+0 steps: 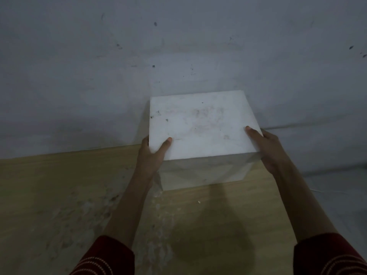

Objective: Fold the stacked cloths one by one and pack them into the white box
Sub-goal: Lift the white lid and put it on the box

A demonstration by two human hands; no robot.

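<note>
A white box [200, 124] with its flat lid on stands on the wooden table [59, 195], close to the wall. My left hand [152, 153] grips the lid's near left corner, thumb on top and fingers down the side. My right hand [266, 147] grips the near right corner the same way, thumb lying on the lid. The lid is smudged and has small dark marks. No cloths are in view.
A grey, scuffed wall [178, 46] rises right behind the box. The table's right edge [282, 205] drops off to a grey floor [337, 195]. The tabletop is worn and stained in front of the box, with my shadow on it.
</note>
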